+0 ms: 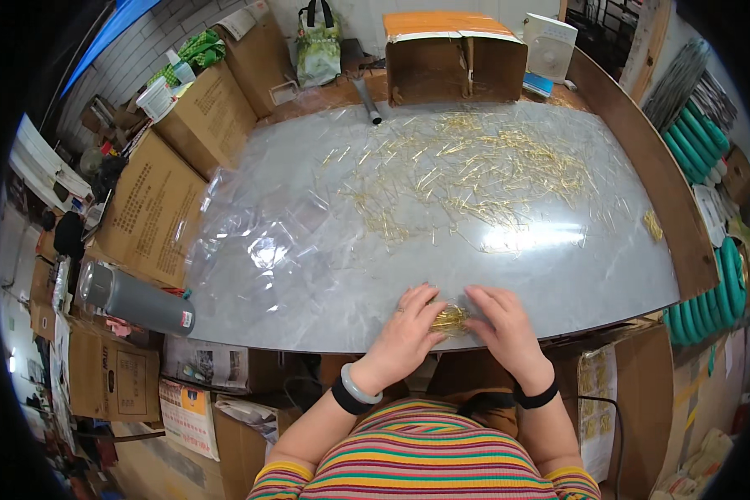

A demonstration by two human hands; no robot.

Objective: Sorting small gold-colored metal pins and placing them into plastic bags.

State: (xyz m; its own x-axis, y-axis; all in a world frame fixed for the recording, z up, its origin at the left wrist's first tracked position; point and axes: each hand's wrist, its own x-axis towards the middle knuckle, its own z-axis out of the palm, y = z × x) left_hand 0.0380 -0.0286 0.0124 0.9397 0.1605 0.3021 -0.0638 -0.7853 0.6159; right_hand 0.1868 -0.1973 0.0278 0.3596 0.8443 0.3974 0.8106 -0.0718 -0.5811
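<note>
At the near edge of the grey table (342, 300), a small bundle of thin gold wire pieces (451, 320) sits between my two hands. My left hand (404, 323) curls its fingers and thumb against the bundle's left side. From the right, my right hand (503, 325) presses its thumb and fingers to the other side. The palms hide part of the bundle. Many loose gold wire pieces (475, 167) lie scattered over the far middle and right of the table, and a small gold heap (652, 225) rests by the right edge.
Clear plastic bags (267, 242) spread over the table's left. A grey bottle (137, 298) lies at the left edge beside cardboard boxes (146, 204). At the back stand an open carton (425, 71) and a white fan (548, 47). A brown board (667, 158) borders the right side.
</note>
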